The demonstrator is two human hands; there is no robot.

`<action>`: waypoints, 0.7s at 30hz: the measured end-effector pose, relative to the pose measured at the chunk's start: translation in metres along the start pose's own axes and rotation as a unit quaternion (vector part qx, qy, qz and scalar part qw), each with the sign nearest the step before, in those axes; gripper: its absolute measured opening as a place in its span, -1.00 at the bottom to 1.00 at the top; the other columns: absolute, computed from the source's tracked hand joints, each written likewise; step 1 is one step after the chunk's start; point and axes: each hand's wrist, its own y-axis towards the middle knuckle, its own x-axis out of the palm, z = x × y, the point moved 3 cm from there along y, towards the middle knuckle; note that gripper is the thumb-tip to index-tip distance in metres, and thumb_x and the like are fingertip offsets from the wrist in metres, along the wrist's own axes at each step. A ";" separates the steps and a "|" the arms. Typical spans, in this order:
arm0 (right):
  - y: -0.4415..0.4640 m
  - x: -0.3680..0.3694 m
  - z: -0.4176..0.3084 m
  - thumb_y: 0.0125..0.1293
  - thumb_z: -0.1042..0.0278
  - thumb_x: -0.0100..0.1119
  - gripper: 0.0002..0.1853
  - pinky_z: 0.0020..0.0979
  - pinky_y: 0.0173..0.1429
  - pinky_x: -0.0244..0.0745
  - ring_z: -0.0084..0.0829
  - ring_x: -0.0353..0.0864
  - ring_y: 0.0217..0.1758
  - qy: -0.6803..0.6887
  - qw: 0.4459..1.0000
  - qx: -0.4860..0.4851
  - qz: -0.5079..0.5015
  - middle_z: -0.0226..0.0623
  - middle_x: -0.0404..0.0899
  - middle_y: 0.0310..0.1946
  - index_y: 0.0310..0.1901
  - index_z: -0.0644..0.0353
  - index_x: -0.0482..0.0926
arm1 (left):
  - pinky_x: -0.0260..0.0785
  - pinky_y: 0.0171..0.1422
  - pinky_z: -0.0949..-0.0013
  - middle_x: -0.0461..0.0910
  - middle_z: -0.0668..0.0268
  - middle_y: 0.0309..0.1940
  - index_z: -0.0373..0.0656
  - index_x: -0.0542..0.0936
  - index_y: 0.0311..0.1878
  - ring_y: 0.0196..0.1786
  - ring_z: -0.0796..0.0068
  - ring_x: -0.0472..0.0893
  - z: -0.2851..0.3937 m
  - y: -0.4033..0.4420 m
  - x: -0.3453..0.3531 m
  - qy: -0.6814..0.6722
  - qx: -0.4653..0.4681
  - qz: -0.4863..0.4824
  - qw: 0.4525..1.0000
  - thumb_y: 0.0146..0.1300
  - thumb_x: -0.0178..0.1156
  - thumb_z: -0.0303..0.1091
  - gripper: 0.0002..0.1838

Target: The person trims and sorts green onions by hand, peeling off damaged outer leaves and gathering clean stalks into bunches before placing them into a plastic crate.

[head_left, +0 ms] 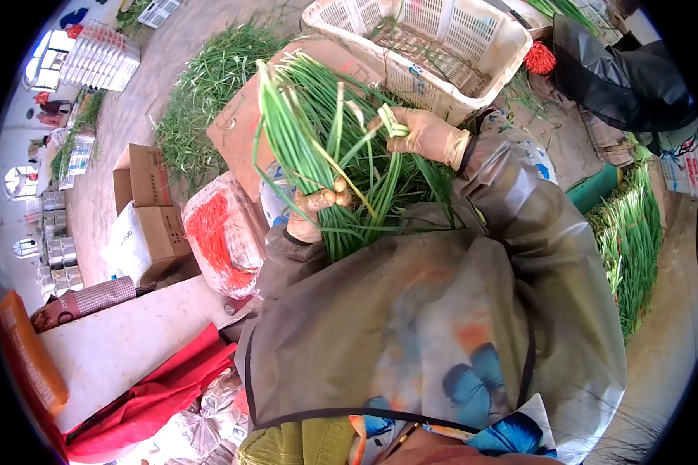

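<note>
The bunch of green stalks [288, 151] lies on the wearer's side of the white crate [411, 77], well apart from its wall. The left hand [314, 208] is closed round the lower part of the bunch, fingers wrapped over the stems. The right hand [430, 138], nearer the crate, pinches a few pale stalk ends [395, 124] between thumb and fingers; whether these join the greens hanging below is hard to tell in the tangle. More loose leaves [380, 186] lie under both hands, further from the crate. To the crate's left is a cardboard sheet [236, 139], with a heap of cut greens [202, 101] beyond it.

The stalks look light and springy, probably a little slick if damp, and likely to crease or bruise when squeezed. The firmer pale ends seem the better hold; the leafy tips would bend and slide.
</note>
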 end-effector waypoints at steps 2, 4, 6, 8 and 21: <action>0.003 -0.006 0.019 0.15 0.47 0.18 -0.75 -0.59 -0.15 0.34 -0.69 0.38 -0.29 0.159 0.987 -0.019 0.034 -0.51 0.50 -0.31 -0.10 0.07 0.54 | 0.30 -0.33 0.43 0.51 0.25 -0.41 -0.29 0.45 -0.10 -0.42 0.47 0.45 0.007 -0.007 -0.006 -0.009 0.006 0.015 1.000 -0.16 0.33 -0.47 -0.53; -0.001 -0.032 0.022 0.17 0.35 0.20 -0.83 -0.60 -0.24 0.35 -0.69 0.40 -0.35 0.118 0.986 0.024 0.112 -0.49 0.55 -0.37 -0.18 0.06 0.60 | 0.26 -0.30 0.47 0.50 0.34 -0.43 -0.28 0.40 -0.03 -0.45 0.54 0.39 0.012 -0.012 -0.025 -0.040 0.023 0.003 0.999 -0.16 0.33 -0.45 -0.46; -0.002 -0.064 0.047 0.10 0.11 0.27 -0.73 -0.56 -0.37 0.36 -0.65 0.40 -0.46 0.173 0.950 0.069 0.252 -0.51 0.58 -0.44 -0.22 0.05 0.63 | 0.25 -0.26 0.46 0.52 0.40 -0.31 -0.20 0.37 0.03 -0.41 0.62 0.41 0.022 -0.018 -0.037 -0.035 0.051 -0.042 0.997 -0.03 0.33 -0.38 -0.47; -0.009 -0.102 0.075 0.06 0.02 0.29 -0.66 -0.56 -0.36 0.34 -0.63 0.40 -0.48 0.194 0.928 0.111 0.299 -0.49 0.57 -0.46 -0.22 0.07 0.63 | 0.25 -0.25 0.46 0.51 0.40 -0.31 -0.20 0.36 0.03 -0.41 0.62 0.42 0.027 -0.025 -0.046 -0.029 0.075 -0.044 0.996 -0.02 0.33 -0.38 -0.48; -0.047 -0.145 0.000 0.21 0.05 0.13 -0.71 -0.53 -0.43 0.35 -0.60 0.40 -0.54 0.278 0.918 0.014 0.281 -0.51 0.43 -0.61 -0.30 0.13 0.57 | 0.44 -0.12 0.41 0.51 0.16 -0.03 -0.24 0.33 0.16 -0.19 0.42 0.55 -0.005 -0.023 -0.017 -0.037 -0.063 0.078 0.994 0.00 0.30 -0.28 -0.36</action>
